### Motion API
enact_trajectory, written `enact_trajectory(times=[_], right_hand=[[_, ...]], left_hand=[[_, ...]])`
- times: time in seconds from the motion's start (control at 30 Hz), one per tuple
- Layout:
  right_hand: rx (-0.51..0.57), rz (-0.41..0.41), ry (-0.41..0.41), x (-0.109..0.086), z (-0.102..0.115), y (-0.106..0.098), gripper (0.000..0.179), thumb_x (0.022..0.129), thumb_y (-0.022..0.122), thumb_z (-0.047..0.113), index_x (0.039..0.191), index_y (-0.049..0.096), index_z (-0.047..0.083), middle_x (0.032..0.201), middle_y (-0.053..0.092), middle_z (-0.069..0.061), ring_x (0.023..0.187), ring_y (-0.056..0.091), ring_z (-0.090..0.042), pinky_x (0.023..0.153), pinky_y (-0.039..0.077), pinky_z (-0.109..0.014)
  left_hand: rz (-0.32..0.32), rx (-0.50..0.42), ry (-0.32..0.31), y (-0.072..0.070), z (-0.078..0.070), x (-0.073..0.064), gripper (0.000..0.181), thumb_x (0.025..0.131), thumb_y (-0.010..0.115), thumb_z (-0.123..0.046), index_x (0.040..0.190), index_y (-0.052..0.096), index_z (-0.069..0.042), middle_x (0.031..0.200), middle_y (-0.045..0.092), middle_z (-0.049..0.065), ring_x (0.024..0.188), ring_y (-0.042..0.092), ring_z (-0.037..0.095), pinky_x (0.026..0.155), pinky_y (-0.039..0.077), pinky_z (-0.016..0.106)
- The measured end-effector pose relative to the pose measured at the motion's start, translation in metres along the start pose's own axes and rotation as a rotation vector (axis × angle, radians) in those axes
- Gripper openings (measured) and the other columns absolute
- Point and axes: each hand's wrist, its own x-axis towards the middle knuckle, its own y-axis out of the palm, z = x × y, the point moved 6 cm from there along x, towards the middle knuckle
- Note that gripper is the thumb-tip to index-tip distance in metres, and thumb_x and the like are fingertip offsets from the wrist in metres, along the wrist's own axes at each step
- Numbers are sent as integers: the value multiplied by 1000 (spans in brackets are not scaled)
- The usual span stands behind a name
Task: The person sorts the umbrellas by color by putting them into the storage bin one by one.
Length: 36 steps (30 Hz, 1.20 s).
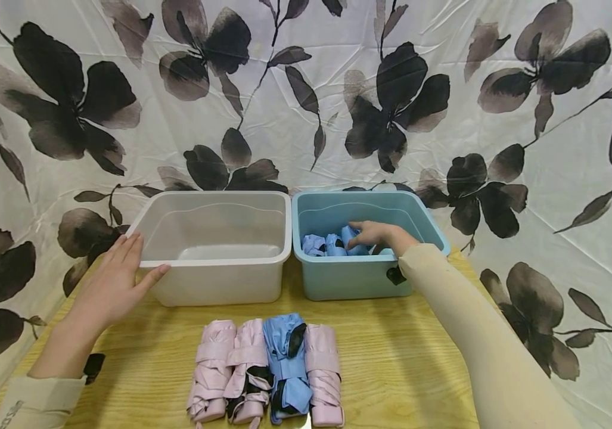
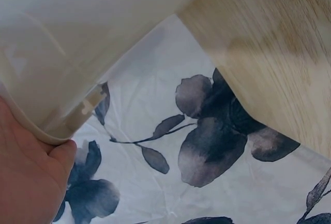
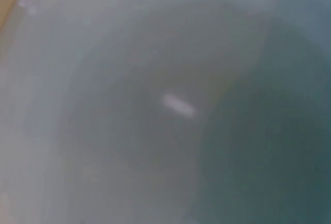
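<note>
My left hand (image 1: 109, 283) rests on the near left corner of a whitish plastic bin (image 1: 217, 283), fingers straight and thumb spread along the rim. The left wrist view shows that hand (image 2: 31, 167) against the bin's corner (image 2: 57, 131). Inside the light blue bin (image 1: 356, 286), my right hand (image 1: 383, 234) holds a blue folded umbrella (image 1: 350, 235) between thumb and fingers. Two more blue folded umbrellas (image 1: 313, 245) lie left of it. The right wrist view is blurred, filled by the bin wall (image 3: 129, 131), and shows no fingers.
On the wooden table (image 1: 402, 357), in front of the bins, lie a row of folded umbrellas: pink ones (image 1: 211, 369) and a blue one (image 1: 288, 366). The bins stand side by side. Behind them hangs a white cloth (image 1: 306, 137) with dark flowers.
</note>
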Motion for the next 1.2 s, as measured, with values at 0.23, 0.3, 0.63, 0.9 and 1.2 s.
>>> enact_trajectory(times=[0.23, 0.3, 0.63, 0.9, 1.2], right_hand=[[-69, 39, 2, -3, 1, 3, 81, 104, 62, 31, 168, 16, 11, 171, 19, -21, 148, 38, -46, 114, 44, -58], [-112, 31, -8, -3, 1, 3, 80, 104, 61, 32, 168, 17, 10, 170, 21, -22, 147, 40, -46, 111, 47, -58], [-360, -104, -114, -13, 11, -4, 74, 103, 63, 31, 162, 31, 2, 163, 35, -26, 139, 50, -42, 106, 50, -56], [-379, -254, -204, -35, 23, -12, 67, 104, 62, 27, 159, 37, -1, 162, 39, -26, 149, 36, -45, 119, 36, -59], [-245, -483, -363, -82, 39, -10, 65, 104, 66, 30, 159, 41, 6, 160, 42, -20, 130, 58, -41, 104, 51, -56]], left_hand=[[-1, -1, -3, 1, -1, -1, 91, 108, 46, -54, 158, 18, 16, 163, 22, 38, 156, 10, 51, 127, 10, 61], [0, -3, -3, 1, -1, -1, 91, 108, 46, -54, 158, 18, 16, 163, 22, 38, 156, 10, 51, 127, 9, 61], [7, -16, -8, 0, -2, 0, 91, 108, 45, -55, 158, 18, 16, 164, 20, 38, 156, 8, 50, 126, 9, 63], [18, -19, -15, 0, -1, 0, 92, 108, 45, -56, 158, 18, 16, 164, 19, 37, 156, 8, 51, 125, 11, 66], [23, -26, -26, 1, -2, 0, 93, 108, 44, -57, 159, 17, 15, 165, 18, 37, 156, 7, 51, 123, 12, 68]])
